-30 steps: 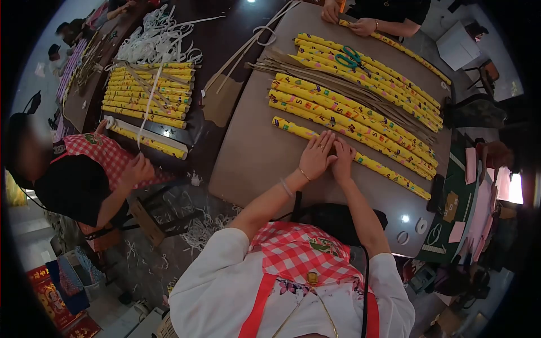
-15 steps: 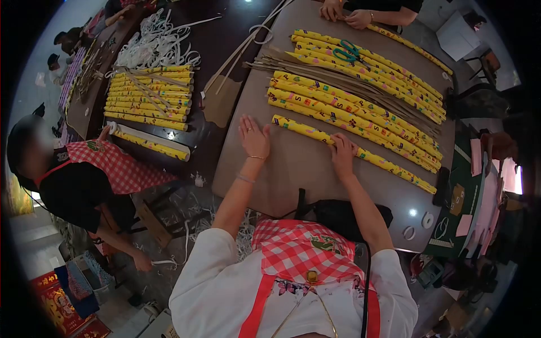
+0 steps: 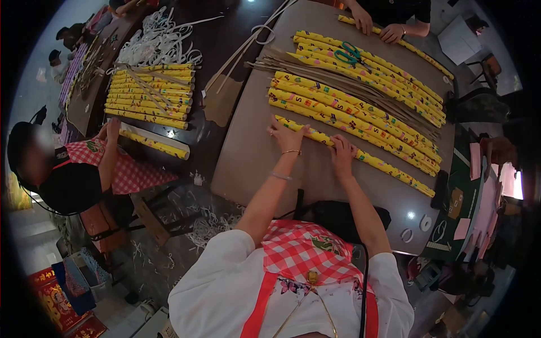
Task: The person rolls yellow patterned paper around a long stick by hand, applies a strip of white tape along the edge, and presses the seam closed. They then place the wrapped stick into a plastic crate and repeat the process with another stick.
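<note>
A long yellow roll of patterned wrapping paper (image 3: 389, 169) lies at a slant on the brown table (image 3: 239, 163), nearest to me. My left hand (image 3: 286, 138) is closed over its left end, thumb and fingers on either side. Around its middle, my right hand (image 3: 342, 153) grips with bent fingers. Just beyond lie several matching yellow rolls (image 3: 349, 115), side by side. Farther back, strips of brown paper (image 3: 366, 84) lie between these and another row of rolls (image 3: 394, 73). Green-handled scissors (image 3: 347, 53) rest on that far row.
Opposite, a co-worker's hands (image 3: 391, 32) hold another yellow roll (image 3: 425, 53). To the left, a co-worker in a checked apron handles a roll (image 3: 155, 143) beside stacked rolls (image 3: 149, 96) and white strips (image 3: 158, 42). Tape rings (image 3: 426, 221) lie at the table's right corner.
My left hand has moved right from the bare tabletop onto the roll's left end. My right hand stays on the roll. The left co-worker's lowered arm has come up to the roll there.
</note>
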Demonstrator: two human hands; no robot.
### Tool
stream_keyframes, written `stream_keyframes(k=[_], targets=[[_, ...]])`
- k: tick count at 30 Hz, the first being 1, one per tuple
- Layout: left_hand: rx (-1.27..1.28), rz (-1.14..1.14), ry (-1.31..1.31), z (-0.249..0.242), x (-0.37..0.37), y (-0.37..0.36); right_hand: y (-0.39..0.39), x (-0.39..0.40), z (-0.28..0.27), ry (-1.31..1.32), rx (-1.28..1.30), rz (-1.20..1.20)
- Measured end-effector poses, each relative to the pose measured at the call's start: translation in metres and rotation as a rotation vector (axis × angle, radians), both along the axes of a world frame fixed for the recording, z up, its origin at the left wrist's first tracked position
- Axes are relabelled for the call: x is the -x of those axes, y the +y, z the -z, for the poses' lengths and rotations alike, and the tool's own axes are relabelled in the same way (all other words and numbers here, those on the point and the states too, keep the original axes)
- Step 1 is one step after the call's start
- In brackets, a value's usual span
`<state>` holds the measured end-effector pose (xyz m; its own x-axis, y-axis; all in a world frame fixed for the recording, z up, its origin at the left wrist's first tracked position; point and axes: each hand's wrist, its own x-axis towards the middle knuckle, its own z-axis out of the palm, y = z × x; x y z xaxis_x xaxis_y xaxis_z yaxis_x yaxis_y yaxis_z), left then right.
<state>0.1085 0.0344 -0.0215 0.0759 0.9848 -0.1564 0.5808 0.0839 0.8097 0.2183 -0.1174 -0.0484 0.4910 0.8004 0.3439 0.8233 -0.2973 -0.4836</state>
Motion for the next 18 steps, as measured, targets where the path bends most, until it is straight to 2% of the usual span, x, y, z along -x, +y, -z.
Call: stream_keyframes(k=[2, 6, 9, 11, 13, 14, 15, 16, 18], targets=[[0.041, 0.005, 0.127, 0.012, 0.006, 0.014, -0.002, 0.0, 0.001, 0.009, -0.01, -0.001], [0.107, 0.046, 0.131, 0.011, 0.023, 0.034, -0.003, -0.001, 0.001, 0.027, 0.009, -0.012], [-0.039, 0.146, 0.137, 0.014, 0.034, 0.045, -0.004, 0.0, 0.003, 0.022, 0.0, -0.008], [0.1, 0.11, -0.054, 0.03, 0.042, 0.055, -0.003, 0.0, 0.005, 0.011, -0.016, -0.002], [0.012, 0.148, -0.053, 0.072, 0.052, 0.069, -0.003, 0.0, 0.005, 0.021, -0.022, 0.005], [-0.071, 0.18, -0.054, 0.069, 0.05, 0.072, -0.002, 0.0, 0.004, 0.013, -0.02, 0.023], [0.036, 0.102, -0.126, 0.065, 0.049, 0.071, -0.002, 0.0, 0.004, 0.042, -0.007, 0.004], [0.151, 0.029, -0.197, 0.041, 0.048, 0.063, -0.005, 0.0, 0.002, 0.069, 0.009, -0.007], [0.24, 0.085, -0.125, 0.018, 0.05, 0.063, -0.01, 0.003, -0.017, 0.007, 0.119, -0.031]])
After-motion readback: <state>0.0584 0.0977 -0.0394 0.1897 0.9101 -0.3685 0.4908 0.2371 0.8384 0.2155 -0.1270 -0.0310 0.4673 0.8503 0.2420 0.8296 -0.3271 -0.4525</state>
